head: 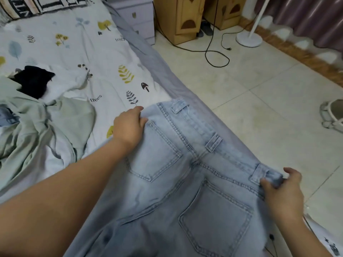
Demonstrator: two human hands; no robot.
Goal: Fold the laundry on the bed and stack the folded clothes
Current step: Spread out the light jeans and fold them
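Note:
Light blue jeans point(185, 173) lie spread, back pockets up, across the near edge of the bed point(92, 43). My left hand point(129, 125) pinches the waistband's far corner, thumb on top of the denim. My right hand point(284, 190) grips the near end of the waistband beside a belt loop, out over the bed's edge. To the left lies a crumpled pale green garment point(48, 127), with a black garment point(32, 81) and a white one point(65, 80) behind it.
The bed has a leaf-print sheet and a striped pillow point(37, 6) at the head. On the tiled floor to the right are a wooden cabinet point(183, 17), a black cable point(215, 56), a white fan base point(248, 39) and a white basket point(332, 114).

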